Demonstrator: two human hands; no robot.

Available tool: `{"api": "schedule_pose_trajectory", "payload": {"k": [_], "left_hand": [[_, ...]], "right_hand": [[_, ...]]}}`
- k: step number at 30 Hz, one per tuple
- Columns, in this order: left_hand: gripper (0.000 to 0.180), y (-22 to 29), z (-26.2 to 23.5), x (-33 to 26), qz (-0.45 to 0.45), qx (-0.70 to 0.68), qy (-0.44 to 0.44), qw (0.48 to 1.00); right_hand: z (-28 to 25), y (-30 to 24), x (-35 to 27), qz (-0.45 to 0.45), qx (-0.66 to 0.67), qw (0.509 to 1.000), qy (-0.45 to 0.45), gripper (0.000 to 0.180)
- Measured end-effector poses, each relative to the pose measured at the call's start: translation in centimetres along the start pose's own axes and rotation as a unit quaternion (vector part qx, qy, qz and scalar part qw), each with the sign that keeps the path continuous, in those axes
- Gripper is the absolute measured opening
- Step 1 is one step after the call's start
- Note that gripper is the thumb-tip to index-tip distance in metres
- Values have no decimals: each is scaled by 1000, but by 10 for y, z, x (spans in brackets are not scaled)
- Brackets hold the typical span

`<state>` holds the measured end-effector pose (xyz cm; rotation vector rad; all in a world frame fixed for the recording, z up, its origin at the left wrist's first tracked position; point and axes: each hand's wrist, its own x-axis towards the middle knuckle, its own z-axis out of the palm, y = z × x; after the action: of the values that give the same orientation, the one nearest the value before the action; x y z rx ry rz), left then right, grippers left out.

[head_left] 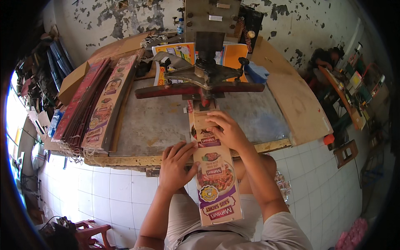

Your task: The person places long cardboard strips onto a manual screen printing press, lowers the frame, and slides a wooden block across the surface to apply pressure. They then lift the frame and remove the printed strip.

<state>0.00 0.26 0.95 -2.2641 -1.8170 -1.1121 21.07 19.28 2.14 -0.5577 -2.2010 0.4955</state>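
A stack of long printed cardboard strips (104,104) lies at the left of the worn grey worktable (154,125). The left hand (177,166) pinches the edge of a long purple-and-cream printed carton blank (216,183); the right hand (225,131) presses it flat, fingers spread, under the dark metal press head (206,77). Those fingers sit near the head and risk being caught, or the blank may skew.

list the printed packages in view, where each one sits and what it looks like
Flat carton: under both hands, left hand and right hand, long strip, purple, cream, food picture.
Carton stack: bench's left side, long red and cream strips.
Printed sheets: behind the press, yellow and orange.
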Motion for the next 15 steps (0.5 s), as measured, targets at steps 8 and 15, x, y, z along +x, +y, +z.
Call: {"api": "schedule_pose_trajectory", "payload": {"k": [8,15], "left_hand": [[47,1,-3,1,-7,-4,-9,1000],[49,1,-4,0,-7,2,-11,1000]], "right_hand": [[-4,-3,3,-4,-19,1000,2,35],[-2,-5,4,16,-20,1000,1,39]]}}
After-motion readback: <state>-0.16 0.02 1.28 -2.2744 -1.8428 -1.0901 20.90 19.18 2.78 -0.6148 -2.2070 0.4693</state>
